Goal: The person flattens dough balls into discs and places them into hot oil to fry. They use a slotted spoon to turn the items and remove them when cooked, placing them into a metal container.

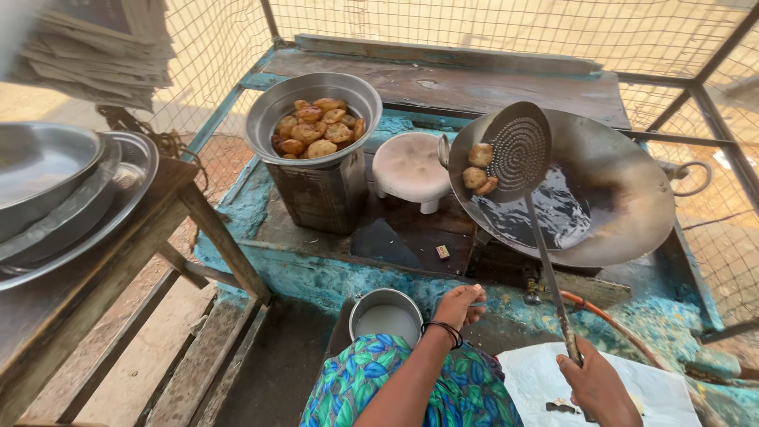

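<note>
Two hands: right hand (594,385) grips the skimmer (519,150) handle; left hand (458,304) curled, contents hidden.

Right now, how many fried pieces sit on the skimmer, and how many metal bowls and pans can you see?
Fried pieces on the skimmer: 3
Wok: 1
Big bowl of fried pieces: 1
Small pot: 1
Stacked trays: 3
Total: 9
</note>
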